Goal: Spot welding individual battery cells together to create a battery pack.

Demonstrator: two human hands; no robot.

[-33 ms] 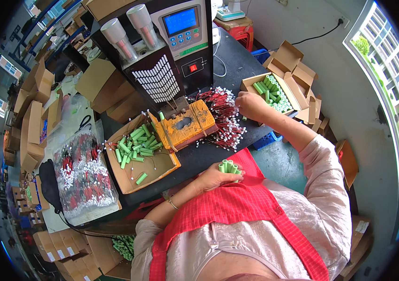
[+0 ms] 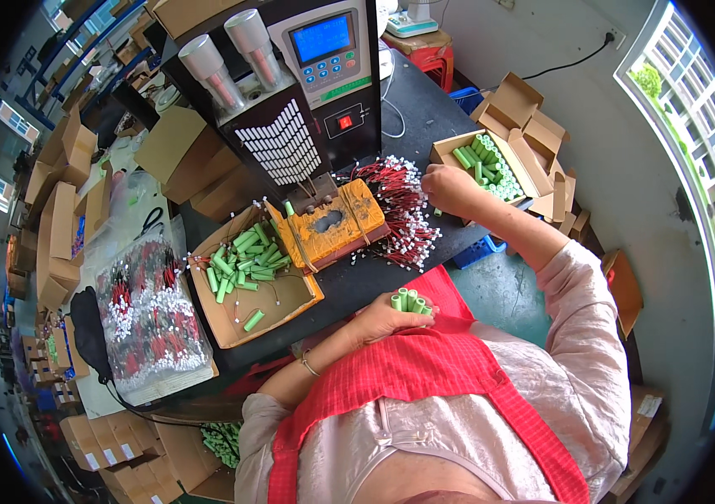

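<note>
My left hand (image 2: 378,321) is wrapped round several green cylindrical battery cells (image 2: 408,301), held upright close to the red apron (image 2: 412,365). At the right edge of a heap of red-and-black wire leads with white connectors (image 2: 399,239), my right hand (image 2: 451,189) has its fingers pressed together. What they pinch, if anything, I cannot make out. An orange, worn work block (image 2: 345,220) bound with bands sits below the spot-welding machine's electrodes (image 2: 317,190). One green cell (image 2: 289,207) rests at the block's left end.
Left of the block, a cardboard tray (image 2: 235,323) holds green cells with leads. Another box (image 2: 442,154) of green cells stands beyond my right hand. The black welding machine (image 2: 282,139) rises behind the block. Bagged leads (image 2: 156,311) and scissors (image 2: 152,220) lie at left.
</note>
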